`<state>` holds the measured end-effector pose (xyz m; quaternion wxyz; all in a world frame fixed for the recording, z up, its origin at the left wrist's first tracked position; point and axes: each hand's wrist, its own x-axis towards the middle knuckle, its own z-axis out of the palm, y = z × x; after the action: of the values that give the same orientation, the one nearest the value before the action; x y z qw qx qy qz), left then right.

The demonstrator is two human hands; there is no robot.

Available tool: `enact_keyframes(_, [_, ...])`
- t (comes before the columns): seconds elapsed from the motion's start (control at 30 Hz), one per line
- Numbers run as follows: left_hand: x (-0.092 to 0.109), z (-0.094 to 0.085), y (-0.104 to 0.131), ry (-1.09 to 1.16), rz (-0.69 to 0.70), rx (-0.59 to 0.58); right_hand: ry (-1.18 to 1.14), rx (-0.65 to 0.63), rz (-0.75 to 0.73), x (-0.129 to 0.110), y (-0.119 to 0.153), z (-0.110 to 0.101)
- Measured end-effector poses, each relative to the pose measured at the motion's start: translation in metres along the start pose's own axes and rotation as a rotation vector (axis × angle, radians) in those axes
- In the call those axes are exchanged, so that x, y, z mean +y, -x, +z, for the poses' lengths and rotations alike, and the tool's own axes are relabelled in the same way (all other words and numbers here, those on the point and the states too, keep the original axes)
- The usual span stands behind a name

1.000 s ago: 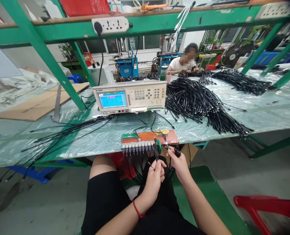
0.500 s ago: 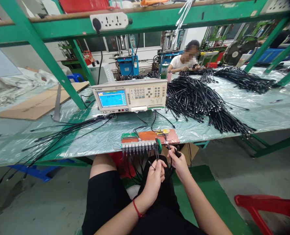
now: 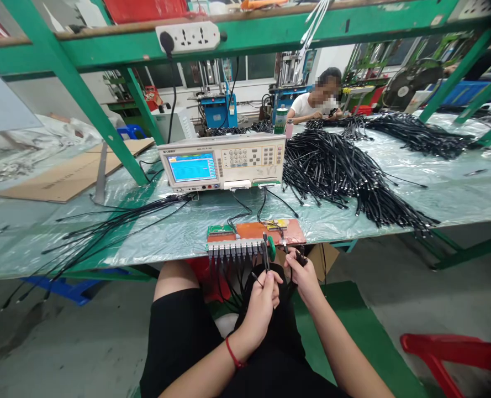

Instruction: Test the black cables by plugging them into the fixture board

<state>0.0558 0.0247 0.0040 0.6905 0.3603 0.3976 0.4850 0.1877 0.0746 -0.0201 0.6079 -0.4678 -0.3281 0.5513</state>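
Fingers closed, my left hand (image 3: 265, 293) grips black cables whose ends point up past the right end of the connector row (image 3: 236, 249). My right hand (image 3: 302, 271) is closed around more black cables (image 3: 300, 257), and one connector there meets the small white socket (image 3: 283, 243) at the edge of the orange test board (image 3: 251, 230); whether it is fully seated I cannot tell. Several black plugs sit side by side in the row, their cables hanging down. Behind the board stands a cable tester (image 3: 222, 163) with a lit blue screen, wired to the board.
A large pile of black cables (image 3: 336, 166) lies right of the tester, and more cables (image 3: 116, 221) spread left. Cardboard (image 3: 63, 174) and a metal ruler (image 3: 100, 174) lie farther left. A co-worker (image 3: 315, 105) sits across the table. A red stool (image 3: 456, 351) stands at right.
The text on the tester's screen has changed. The whole view has shifted slightly; both hands keep nearly the same place and grip.
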Motion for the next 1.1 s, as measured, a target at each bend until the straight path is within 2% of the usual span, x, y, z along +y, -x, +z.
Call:
enact_keyframes(0.4, [-0.001,0.001,0.0,0.015,0.004,-0.006,0.011,0.025,0.002,-0.011,0.002,0.003])
enact_keyframes(0.73, [-0.003,0.0,0.001,0.029,0.014,-0.013,0.052,0.069,0.021,-0.009,-0.001,0.008])
enact_keyframes(1.1, [-0.001,0.001,-0.001,0.024,0.009,0.001,0.063,0.051,0.008,-0.014,0.0,0.007])
